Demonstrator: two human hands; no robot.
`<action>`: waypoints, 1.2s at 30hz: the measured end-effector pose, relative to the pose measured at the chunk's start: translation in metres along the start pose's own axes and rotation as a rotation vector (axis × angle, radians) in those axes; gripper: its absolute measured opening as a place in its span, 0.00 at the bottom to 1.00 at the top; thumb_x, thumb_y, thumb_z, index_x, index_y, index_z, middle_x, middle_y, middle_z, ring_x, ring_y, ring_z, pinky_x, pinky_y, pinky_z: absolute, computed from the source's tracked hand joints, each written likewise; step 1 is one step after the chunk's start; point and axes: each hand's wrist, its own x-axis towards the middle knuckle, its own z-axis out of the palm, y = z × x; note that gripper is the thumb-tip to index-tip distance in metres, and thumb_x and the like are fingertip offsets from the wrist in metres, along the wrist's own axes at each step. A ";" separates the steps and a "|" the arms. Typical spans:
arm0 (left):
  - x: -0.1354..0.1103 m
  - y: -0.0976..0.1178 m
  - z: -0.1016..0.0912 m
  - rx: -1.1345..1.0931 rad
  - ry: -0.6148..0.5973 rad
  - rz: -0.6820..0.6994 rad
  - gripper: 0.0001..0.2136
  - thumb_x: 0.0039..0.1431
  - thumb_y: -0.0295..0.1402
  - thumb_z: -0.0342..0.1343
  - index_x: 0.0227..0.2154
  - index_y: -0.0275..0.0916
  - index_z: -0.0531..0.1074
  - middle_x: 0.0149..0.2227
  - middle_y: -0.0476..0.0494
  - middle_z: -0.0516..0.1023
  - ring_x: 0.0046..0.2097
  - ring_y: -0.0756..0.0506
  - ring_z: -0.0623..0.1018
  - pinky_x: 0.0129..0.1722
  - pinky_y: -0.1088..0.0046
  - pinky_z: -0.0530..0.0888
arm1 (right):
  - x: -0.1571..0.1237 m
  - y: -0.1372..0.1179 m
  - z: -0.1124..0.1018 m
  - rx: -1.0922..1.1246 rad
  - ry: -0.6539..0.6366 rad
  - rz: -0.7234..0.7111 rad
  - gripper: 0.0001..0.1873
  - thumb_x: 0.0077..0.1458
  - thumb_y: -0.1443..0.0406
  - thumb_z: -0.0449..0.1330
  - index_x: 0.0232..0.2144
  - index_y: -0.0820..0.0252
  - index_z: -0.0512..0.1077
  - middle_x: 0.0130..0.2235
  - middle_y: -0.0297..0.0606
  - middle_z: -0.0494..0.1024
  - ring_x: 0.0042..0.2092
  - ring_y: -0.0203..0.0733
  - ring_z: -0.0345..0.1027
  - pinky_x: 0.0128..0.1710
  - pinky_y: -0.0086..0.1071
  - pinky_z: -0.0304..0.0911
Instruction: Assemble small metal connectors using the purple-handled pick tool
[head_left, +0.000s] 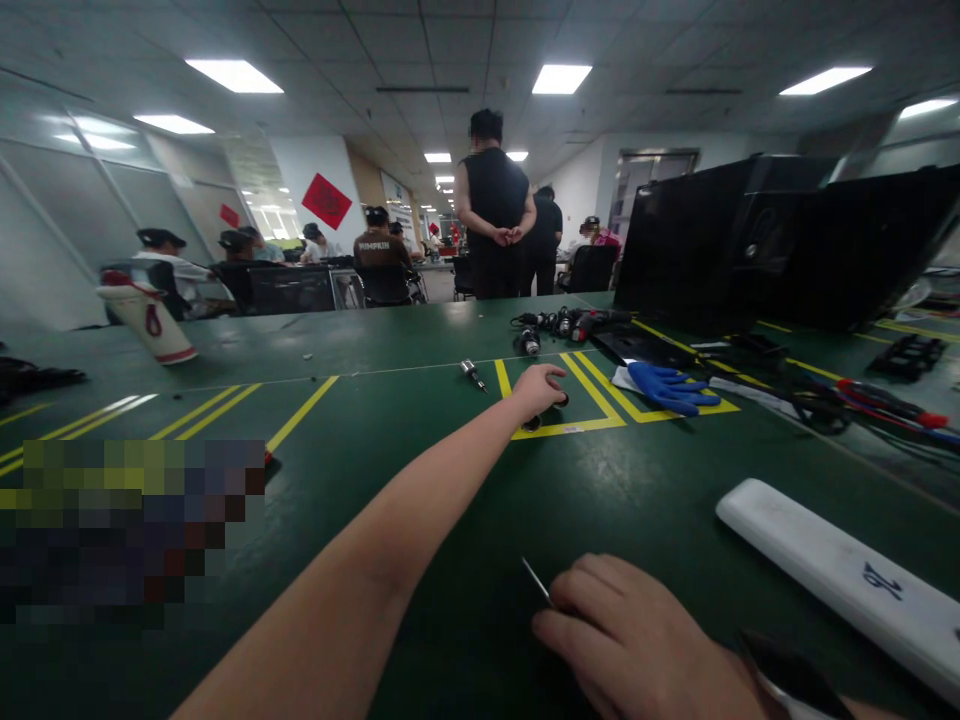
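Observation:
My left hand (534,392) reaches far across the green table, over a yellow-taped rectangle. Its index finger is stretched out, and the fingers are apart. Just under the fingertips is a small dark round part (561,399); whether they touch cannot be made out. A second dark round part (531,424) lies below the palm, near the tape. Close to me, my right hand (626,625) is closed on a thin metal rod (535,580), whose tip points up and left; the fingers hide the rest. Left of the rectangle lies a small metal tool bit (472,374) with a dark tip.
A blue glove (667,388) lies right of the rectangle. Behind are cables and a black tool (531,341). A long white case (832,570) sits at right, near black monitors (697,240). At left stand a cream container (150,320) and a blurred-out patch. People are beyond the table.

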 end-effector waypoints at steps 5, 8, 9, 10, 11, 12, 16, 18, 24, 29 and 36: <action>-0.020 -0.002 -0.015 0.146 -0.012 0.036 0.14 0.59 0.34 0.51 0.47 0.36 0.65 0.48 0.40 0.70 0.44 0.43 0.73 0.41 0.59 0.72 | 0.011 -0.004 -0.020 -0.322 -0.131 -0.222 0.12 0.58 0.71 0.48 0.34 0.63 0.72 0.31 0.42 0.75 0.30 0.43 0.63 0.28 0.36 0.58; -0.034 -0.007 -0.022 0.247 -0.048 0.080 0.14 0.59 0.34 0.51 0.47 0.36 0.65 0.48 0.40 0.69 0.45 0.43 0.73 0.43 0.58 0.71 | 0.011 -0.008 -0.009 -0.382 -0.114 -0.340 0.12 0.59 0.67 0.49 0.32 0.65 0.72 0.34 0.42 0.74 0.33 0.43 0.63 0.31 0.36 0.58; -0.039 -0.009 -0.023 0.277 -0.069 0.104 0.13 0.59 0.35 0.51 0.46 0.36 0.67 0.48 0.40 0.70 0.46 0.42 0.72 0.44 0.58 0.70 | 0.012 -0.009 -0.005 -0.386 -0.087 -0.374 0.13 0.59 0.65 0.49 0.31 0.65 0.72 0.34 0.42 0.74 0.34 0.44 0.62 0.31 0.36 0.58; -0.044 -0.010 -0.025 0.306 -0.090 0.128 0.12 0.60 0.35 0.49 0.43 0.36 0.69 0.46 0.41 0.72 0.46 0.42 0.72 0.46 0.60 0.69 | 0.013 -0.010 -0.002 -0.388 -0.058 -0.395 0.14 0.59 0.64 0.49 0.31 0.66 0.72 0.34 0.42 0.73 0.34 0.44 0.62 0.30 0.36 0.58; -0.049 -0.011 -0.026 0.334 -0.109 0.153 0.12 0.60 0.36 0.47 0.40 0.36 0.71 0.43 0.42 0.73 0.46 0.43 0.72 0.47 0.62 0.68 | 0.015 -0.011 0.001 -0.391 -0.033 -0.405 0.15 0.59 0.64 0.48 0.31 0.66 0.72 0.34 0.42 0.73 0.34 0.44 0.62 0.30 0.36 0.58; -0.055 -0.011 -0.027 0.361 -0.119 0.176 0.13 0.61 0.36 0.45 0.37 0.36 0.73 0.40 0.42 0.74 0.45 0.43 0.72 0.47 0.64 0.67 | 0.016 -0.012 0.004 -0.396 -0.014 -0.409 0.15 0.59 0.64 0.48 0.31 0.66 0.72 0.33 0.41 0.73 0.33 0.44 0.62 0.30 0.36 0.57; -0.082 -0.014 -0.035 0.463 -0.105 0.241 0.18 0.62 0.40 0.39 0.36 0.37 0.72 0.36 0.42 0.74 0.42 0.43 0.72 0.43 0.66 0.67 | 0.023 -0.015 0.017 -0.384 0.047 -0.421 0.13 0.59 0.62 0.50 0.30 0.63 0.71 0.34 0.42 0.72 0.34 0.45 0.62 0.30 0.37 0.56; -0.100 -0.017 -0.038 0.503 -0.090 0.256 0.17 0.62 0.41 0.39 0.40 0.38 0.70 0.38 0.42 0.73 0.40 0.44 0.72 0.39 0.67 0.68 | 0.026 -0.017 0.023 -0.348 0.063 -0.434 0.12 0.58 0.60 0.51 0.29 0.61 0.69 0.35 0.42 0.72 0.35 0.45 0.61 0.30 0.37 0.56; -0.159 -0.030 -0.051 0.605 -0.005 0.228 0.15 0.56 0.39 0.50 0.43 0.37 0.66 0.40 0.41 0.71 0.41 0.42 0.70 0.42 0.63 0.66 | 0.039 -0.018 0.028 -0.228 0.148 -0.451 0.08 0.54 0.69 0.53 0.24 0.58 0.67 0.27 0.35 0.69 0.27 0.39 0.57 0.25 0.33 0.50; -0.207 -0.051 -0.066 0.481 0.154 0.038 0.13 0.56 0.40 0.51 0.40 0.38 0.64 0.39 0.42 0.71 0.39 0.43 0.71 0.38 0.66 0.68 | 0.063 -0.017 0.026 0.140 0.355 -0.030 0.06 0.46 0.74 0.53 0.23 0.61 0.67 0.27 0.36 0.70 0.29 0.38 0.60 0.27 0.32 0.55; -0.241 -0.060 -0.080 0.401 0.150 -0.012 0.13 0.52 0.38 0.54 0.40 0.41 0.65 0.39 0.45 0.71 0.39 0.44 0.71 0.37 0.67 0.68 | 0.116 -0.003 0.036 1.126 0.499 0.568 0.09 0.52 0.66 0.49 0.25 0.61 0.67 0.25 0.34 0.69 0.28 0.37 0.64 0.29 0.31 0.61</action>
